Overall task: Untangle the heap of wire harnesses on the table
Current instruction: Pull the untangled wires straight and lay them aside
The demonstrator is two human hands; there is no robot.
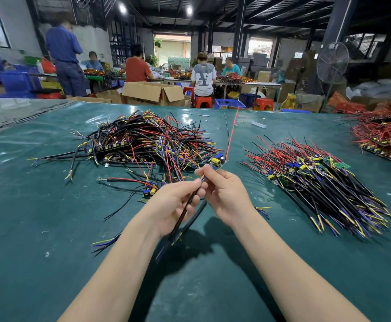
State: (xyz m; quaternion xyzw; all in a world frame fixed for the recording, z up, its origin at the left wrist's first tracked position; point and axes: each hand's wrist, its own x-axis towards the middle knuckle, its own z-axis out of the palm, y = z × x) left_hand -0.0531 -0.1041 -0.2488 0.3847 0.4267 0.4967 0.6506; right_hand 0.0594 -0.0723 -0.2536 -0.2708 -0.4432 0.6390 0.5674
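A tangled heap of wire harnesses (143, 145), black, red, yellow and blue with small circuit boards, lies on the green table (38, 228) left of centre. Above the table in front of it, both my hands hold one harness. My left hand (176, 205) pinches its black cable (183, 217), which runs down across the palm to loose yellow and blue ends. My right hand (224, 194) grips the wires just below its small circuit board (217, 162), and a red wire (233, 133) rises from the board.
A sorted pile of harnesses (324, 182) lies aligned at the right. Another red-wired pile (385, 135) sits at the far right edge. A loose harness (150, 189) lies by my left hand. Cardboard boxes (152, 92) and seated people (203, 75) are beyond the table.
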